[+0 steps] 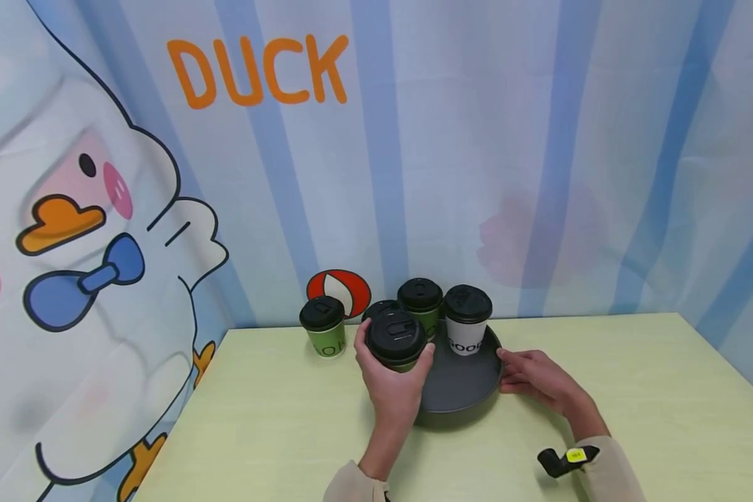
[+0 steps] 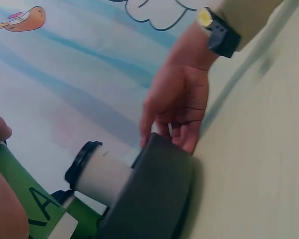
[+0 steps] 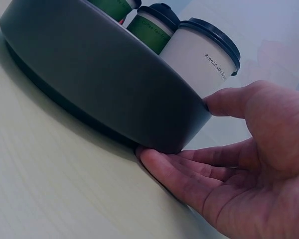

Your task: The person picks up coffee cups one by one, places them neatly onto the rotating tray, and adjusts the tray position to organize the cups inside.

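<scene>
My left hand [image 1: 392, 390] grips a green paper coffee cup [image 2: 27, 196] with a black lid, thumb and fingers on opposite sides, at the left part of a round dark grey pan [image 1: 454, 387]. At the pan's right edge, my right hand [image 1: 542, 380] holds the wall, thumb at the rim and fingertips under the base. A white coffee cup [image 1: 466, 335] with a black lid stands in the pan, beside a green cup [image 1: 428, 322]. Another black lid [image 1: 381, 307] shows behind the held cup, its cup mostly hidden.
One more green lidded cup [image 1: 326, 338] stands on the pale yellow table [image 1: 276, 418], left of the pan near the back edge. Behind the table hangs a printed curtain [image 1: 439, 174] with a duck picture.
</scene>
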Demonstrator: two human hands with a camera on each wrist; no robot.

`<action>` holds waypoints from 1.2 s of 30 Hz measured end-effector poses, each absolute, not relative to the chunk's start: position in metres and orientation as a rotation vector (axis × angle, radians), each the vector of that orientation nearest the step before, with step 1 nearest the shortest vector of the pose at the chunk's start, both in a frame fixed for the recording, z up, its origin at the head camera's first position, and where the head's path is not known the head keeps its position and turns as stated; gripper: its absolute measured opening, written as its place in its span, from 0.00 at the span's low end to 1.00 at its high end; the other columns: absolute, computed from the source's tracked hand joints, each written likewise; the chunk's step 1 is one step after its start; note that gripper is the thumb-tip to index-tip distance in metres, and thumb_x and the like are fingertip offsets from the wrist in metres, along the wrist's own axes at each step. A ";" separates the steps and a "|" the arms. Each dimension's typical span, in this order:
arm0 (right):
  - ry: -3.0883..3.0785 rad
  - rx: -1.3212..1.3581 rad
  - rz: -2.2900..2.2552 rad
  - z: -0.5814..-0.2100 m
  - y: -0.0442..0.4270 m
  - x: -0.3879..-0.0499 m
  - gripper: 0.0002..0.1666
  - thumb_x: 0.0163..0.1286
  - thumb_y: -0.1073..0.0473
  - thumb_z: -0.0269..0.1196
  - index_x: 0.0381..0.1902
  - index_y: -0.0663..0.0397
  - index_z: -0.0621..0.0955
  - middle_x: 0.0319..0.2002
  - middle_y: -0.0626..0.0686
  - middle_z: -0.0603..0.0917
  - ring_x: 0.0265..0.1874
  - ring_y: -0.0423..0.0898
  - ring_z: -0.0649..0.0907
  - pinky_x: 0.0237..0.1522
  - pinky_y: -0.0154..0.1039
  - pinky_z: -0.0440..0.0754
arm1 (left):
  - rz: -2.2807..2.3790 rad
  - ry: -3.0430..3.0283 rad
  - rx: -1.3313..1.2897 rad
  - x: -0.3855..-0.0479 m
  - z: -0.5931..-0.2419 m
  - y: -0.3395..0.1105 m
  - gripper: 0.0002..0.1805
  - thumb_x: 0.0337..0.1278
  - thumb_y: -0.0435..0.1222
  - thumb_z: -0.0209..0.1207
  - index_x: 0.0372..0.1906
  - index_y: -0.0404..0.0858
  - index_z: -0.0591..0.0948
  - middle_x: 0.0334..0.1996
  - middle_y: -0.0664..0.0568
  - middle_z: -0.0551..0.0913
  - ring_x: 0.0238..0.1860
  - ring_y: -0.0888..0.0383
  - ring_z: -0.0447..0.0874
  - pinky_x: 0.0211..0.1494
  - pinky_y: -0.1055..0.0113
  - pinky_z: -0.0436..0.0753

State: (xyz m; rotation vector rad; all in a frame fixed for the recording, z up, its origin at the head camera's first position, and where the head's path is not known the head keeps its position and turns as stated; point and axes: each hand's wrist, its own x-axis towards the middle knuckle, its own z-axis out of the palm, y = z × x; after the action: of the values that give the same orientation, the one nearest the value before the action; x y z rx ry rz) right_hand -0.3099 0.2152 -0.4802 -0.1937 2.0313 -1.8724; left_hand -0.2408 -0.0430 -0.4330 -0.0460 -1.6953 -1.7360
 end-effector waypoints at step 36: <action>2.025 -0.170 -1.879 -0.479 0.215 -0.309 0.41 0.84 0.48 0.53 0.68 0.86 0.61 0.44 0.62 0.82 0.38 0.45 0.87 0.49 0.42 0.88 | -1.543 -1.804 0.046 -0.246 -0.476 -0.037 0.52 0.43 0.37 0.80 0.73 0.36 0.64 0.65 0.43 0.69 0.66 0.46 0.70 0.69 0.43 0.74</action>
State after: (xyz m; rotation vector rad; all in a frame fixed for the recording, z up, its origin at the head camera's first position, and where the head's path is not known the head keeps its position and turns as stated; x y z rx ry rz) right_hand -0.3086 0.2148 -0.4792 -0.1702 2.0248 -1.8795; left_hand -0.2457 -0.0365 -0.4765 0.0464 -1.8036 -1.5432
